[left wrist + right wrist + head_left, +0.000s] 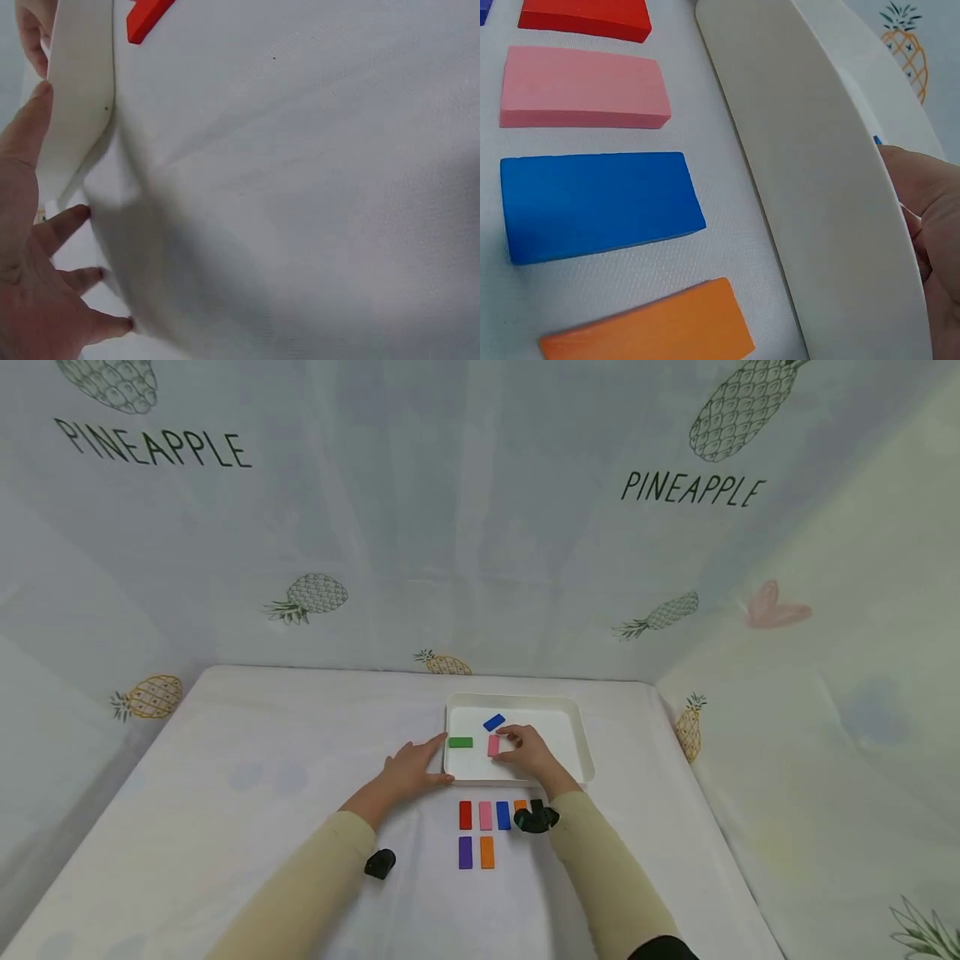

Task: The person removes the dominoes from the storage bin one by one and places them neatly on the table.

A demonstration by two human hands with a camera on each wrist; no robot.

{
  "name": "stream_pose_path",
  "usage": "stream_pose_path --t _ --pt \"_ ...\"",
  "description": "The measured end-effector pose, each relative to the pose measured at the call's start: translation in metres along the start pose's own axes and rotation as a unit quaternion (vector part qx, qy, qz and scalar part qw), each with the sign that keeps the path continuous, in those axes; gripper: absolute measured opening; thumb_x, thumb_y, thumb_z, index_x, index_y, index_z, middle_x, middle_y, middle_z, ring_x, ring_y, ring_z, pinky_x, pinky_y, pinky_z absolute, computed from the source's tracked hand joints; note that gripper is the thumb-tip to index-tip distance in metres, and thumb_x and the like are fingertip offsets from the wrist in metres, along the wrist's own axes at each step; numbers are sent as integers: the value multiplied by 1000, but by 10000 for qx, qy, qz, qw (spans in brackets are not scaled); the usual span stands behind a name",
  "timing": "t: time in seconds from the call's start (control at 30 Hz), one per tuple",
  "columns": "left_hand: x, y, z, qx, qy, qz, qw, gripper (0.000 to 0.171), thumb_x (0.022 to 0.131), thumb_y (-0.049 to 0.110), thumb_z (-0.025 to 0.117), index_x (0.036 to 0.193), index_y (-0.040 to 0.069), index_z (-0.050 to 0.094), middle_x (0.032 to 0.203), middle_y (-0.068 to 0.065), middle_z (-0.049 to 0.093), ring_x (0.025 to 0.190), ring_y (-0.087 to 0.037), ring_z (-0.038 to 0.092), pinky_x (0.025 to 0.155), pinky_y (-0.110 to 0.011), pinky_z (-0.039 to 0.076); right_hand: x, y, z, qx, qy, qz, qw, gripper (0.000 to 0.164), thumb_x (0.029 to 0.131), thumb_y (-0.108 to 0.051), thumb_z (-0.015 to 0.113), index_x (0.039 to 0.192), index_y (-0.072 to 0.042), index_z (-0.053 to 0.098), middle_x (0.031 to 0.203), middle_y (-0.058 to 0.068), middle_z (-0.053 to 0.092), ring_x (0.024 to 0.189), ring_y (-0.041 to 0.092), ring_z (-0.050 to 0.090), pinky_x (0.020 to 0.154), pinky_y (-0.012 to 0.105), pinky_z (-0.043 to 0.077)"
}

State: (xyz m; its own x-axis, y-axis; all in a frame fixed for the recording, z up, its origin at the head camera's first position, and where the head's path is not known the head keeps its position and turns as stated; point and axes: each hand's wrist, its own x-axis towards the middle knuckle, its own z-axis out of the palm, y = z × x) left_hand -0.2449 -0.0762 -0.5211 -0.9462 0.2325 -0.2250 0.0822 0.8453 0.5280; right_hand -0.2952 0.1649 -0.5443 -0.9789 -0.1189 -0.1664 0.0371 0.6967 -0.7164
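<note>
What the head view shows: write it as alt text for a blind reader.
A person's right hand holds a pink block in a white tray while the left hand touches the tray's left edge. A green block and a blue block lie in the tray too; two rows of coloured blocks lie on the table nearer the person.

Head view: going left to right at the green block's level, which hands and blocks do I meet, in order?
Left hand → green block → pink block → right hand. The blue block just beyond the pink one overlaps its place, so it is left out.
</note>
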Motion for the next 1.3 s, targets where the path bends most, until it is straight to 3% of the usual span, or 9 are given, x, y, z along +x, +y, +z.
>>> stream_pose_path --t 0.1,0.4,0.63,0.9,1.0,1.13,1.3 --pt "0 0 -2 35 -75 -56 10000 86 83 42 76 154 20 32 151 -10 41 139 -50 24 100 -78 19 0 2 1 -39 -51 94 9999 48 81 -19 81 126 -17 65 120 8 54 106 27 49 91 41 47" --pt "-3 4 -9 -602 -142 -212 9979 87 81 37 79 154 23 32 154 -11 35 139 -57 6 101 -79 6 -5 -3 2 -273 62 84 9996 44 80 -16 81 122 -15 67 115 9 53 102 27 48 90 41 48" --pt "-2 0 -4 -371 71 46 9993 86 81 38 78 153 18 34 153 -12 38 140 -51 18 108 -70 15 -5 -8 4 -957 46 36 9954 51 75 -29 85 121 -17 66 113 8 54 103 26 48 93 42 46" --pt "-4 10 -8 -401 -11 -289 9988 87 79 34 81 152 20 36 147 -15 44 137 -42 34 104 -66 31 -3 -7 6 -1342 89 -47 9909 47 76 -33 84 115 -15 65 109 7 55 101 26 50 91 44 45" --pt "-2 13 -10 -453 -70 -471 9978 88 79 32 82 152 21 36 147 -17 44 135 -41 36 104 -64 33 -2 -5 4 -1051 126 -37 9944 46 78 -30 82 118 -14 65 110 8 56 100 26 50 92 44 45" --pt "1 14 -10 -318 -90 -572 9978 89 78 34 82 153 22 35 146 -17 44 134 -43 37 104 -64 34 -5 -4 1 -203 169 24 9996 48 81 -26 81 124 -13 62 110 7 58 101 26 51 91 42 47" --pt "3 12 -9 -198 -134 -583 9980 90 77 37 83 153 24 36 144 -19 46 129 -44 39 102 -65 35 -14 -7 -7 519 310 -193 9980 50 81 -21 81 126 -12 61 111 5 61 98 24 53 83 39 50"
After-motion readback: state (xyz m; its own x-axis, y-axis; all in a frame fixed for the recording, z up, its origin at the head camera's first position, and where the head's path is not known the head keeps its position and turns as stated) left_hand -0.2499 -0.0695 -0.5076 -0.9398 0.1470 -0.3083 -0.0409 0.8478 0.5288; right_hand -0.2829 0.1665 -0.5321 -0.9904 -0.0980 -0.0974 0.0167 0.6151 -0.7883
